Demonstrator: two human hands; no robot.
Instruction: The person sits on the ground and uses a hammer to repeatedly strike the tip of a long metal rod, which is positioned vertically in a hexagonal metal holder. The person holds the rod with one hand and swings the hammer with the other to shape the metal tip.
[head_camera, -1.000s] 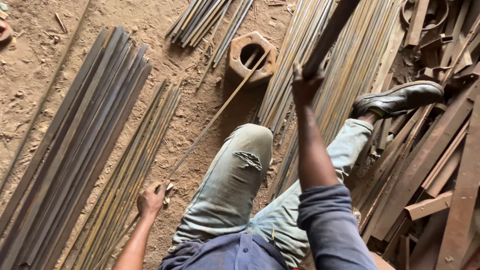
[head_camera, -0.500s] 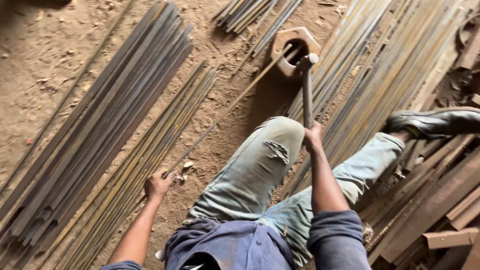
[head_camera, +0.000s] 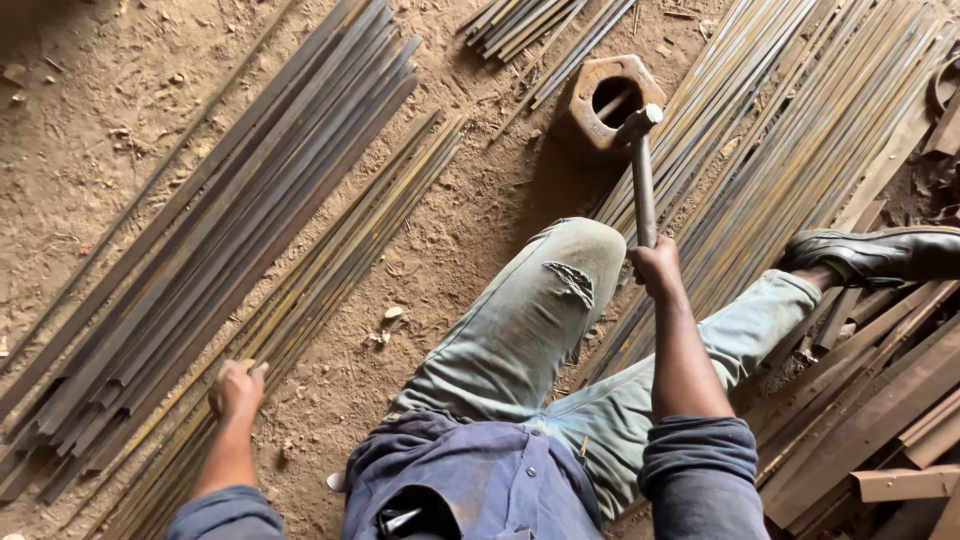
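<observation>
The right hand (head_camera: 657, 268) is clenched around the lower end of a hammer (head_camera: 641, 170), whose metal handle runs almost straight up the picture from the fist. The hammer's head rests at the near rim of a rusty hexagonal steel block (head_camera: 608, 103) with a round hole through its middle; a thin rod (head_camera: 560, 82) lies across that block (its end seems to sit over the hole, just beside the hammer's head, though the exact contact is hard to make out).

Taking the block as the landmark: the person's bent knee in torn, faded jeans (head_camera: 545, 300) lies below it, and the right arm in a rolled blue sleeve comes up from the bottom edge toward it. Well to the block's lower left, the left hand (head_camera: 236, 386) is closed on the near end of a thin metal strip among a long bundle of flat bars (head_camera: 230, 250) lying diagonally on the dirt floor (head_camera: 120, 110). To the block's right, another broad spread of bars (head_camera: 800, 140) slants across the ground, and farther right and lower a black shoe (head_camera: 875, 255) rests on them, next to a heap of rusty angle iron (head_camera: 880, 400).
</observation>
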